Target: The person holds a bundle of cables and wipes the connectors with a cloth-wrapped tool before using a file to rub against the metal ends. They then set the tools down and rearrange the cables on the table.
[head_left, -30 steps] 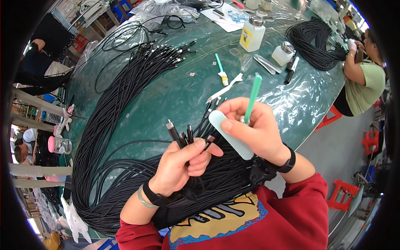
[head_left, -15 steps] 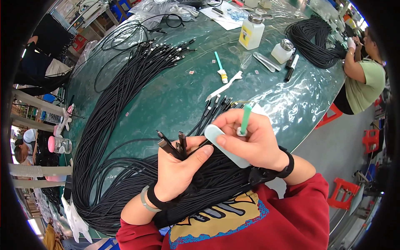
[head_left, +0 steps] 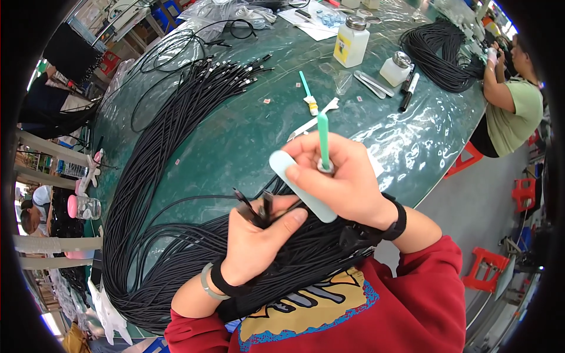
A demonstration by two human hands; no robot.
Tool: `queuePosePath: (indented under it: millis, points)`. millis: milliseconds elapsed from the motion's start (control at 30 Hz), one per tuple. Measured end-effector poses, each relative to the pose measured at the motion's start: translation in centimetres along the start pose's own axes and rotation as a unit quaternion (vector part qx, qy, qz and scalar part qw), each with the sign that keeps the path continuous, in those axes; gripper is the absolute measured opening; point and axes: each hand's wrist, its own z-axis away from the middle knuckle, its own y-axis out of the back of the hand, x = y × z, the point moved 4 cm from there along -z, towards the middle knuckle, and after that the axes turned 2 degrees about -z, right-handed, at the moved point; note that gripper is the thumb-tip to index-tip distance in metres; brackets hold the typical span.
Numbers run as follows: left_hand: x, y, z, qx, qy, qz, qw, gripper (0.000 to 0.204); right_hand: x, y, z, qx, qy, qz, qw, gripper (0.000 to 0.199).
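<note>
Several black cable ends with connectors (head_left: 254,213) stick up out of my left hand (head_left: 253,240), which is closed round them; they are blurred. Just right of it, my right hand (head_left: 350,179) pinches a flat pale-blue strip (head_left: 305,191) with rounded ends. A green stick (head_left: 323,138) with white material round its base stands up from the same hand. Under both hands lies a thick bundle of black cables (head_left: 200,235), curving left and up the table to a fan of connector ends (head_left: 235,73).
Beyond my hands lie another green stick (head_left: 304,82) and two flat pale strips (head_left: 374,84). Two bottles (head_left: 351,44) (head_left: 395,69) and markers (head_left: 409,91) stand or lie at the far right. A co-worker (head_left: 512,100) handles another cable bundle (head_left: 432,56).
My right hand has moved up and left with the pale-blue strip and green stick. The cable ends in my left hand have shifted slightly right and tilted.
</note>
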Motion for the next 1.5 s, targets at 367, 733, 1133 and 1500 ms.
queuePosePath:
  millis: [367, 733, 1133, 1500]
  points:
    - [-0.9, -0.8, -1.2, -0.094, -0.022, 0.1, 0.99, 0.033, -1.2, 2.9, 1.0, 0.071, 0.001, -0.057, 0.996, 0.02]
    - [-0.5, 0.2, -1.1, -0.076, -0.018, 0.207, 0.975, 0.03, -0.5, 2.8, 2.0, 0.016, -0.054, -0.078, 0.995, 0.02]
    - [-0.1, 0.6, -0.2, -0.057, 0.028, 0.072, 0.995, 0.02, 0.0, 1.2, 2.2, -0.034, -0.031, -0.085, 0.995, 0.019]
    - [-0.4, -0.4, 0.2, -0.104, 0.033, 0.055, 0.993, 0.019, -0.9, 0.0, 0.5, -0.033, -0.019, -0.061, 0.997, 0.019]
